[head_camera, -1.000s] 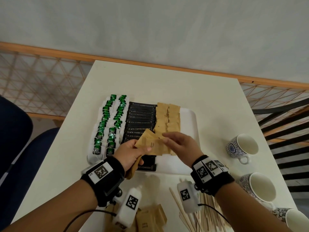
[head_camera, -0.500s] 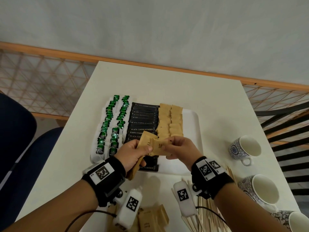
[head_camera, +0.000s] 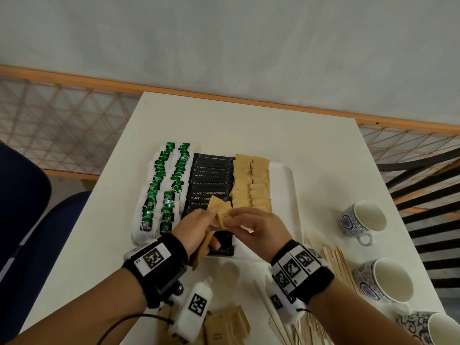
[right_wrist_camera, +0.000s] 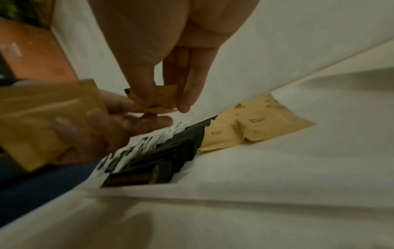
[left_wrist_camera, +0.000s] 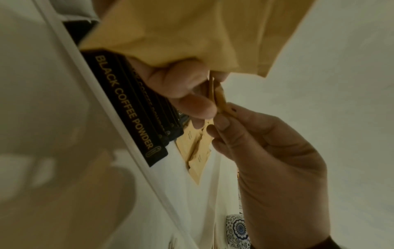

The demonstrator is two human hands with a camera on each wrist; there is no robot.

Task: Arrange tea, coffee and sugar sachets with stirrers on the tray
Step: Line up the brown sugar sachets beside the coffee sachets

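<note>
A white tray holds two rows of green tea sachets, a column of black coffee sachets and two columns of brown sugar sachets. Above the tray's near end my left hand grips a small stack of brown sugar sachets. My right hand pinches one sachet at the edge of that stack. In the left wrist view the held stack fills the top, and the right hand's fingers meet my left thumb at the sachet.
Wooden stirrers lie loose on the table at the near right. More brown sachets lie at the near edge. Three patterned cups stand along the right side. A blue chair sits to the left.
Both hands stayed over the tray's near end. My right hand slid in toward the left hand and now pinches a sachet at the stack.
</note>
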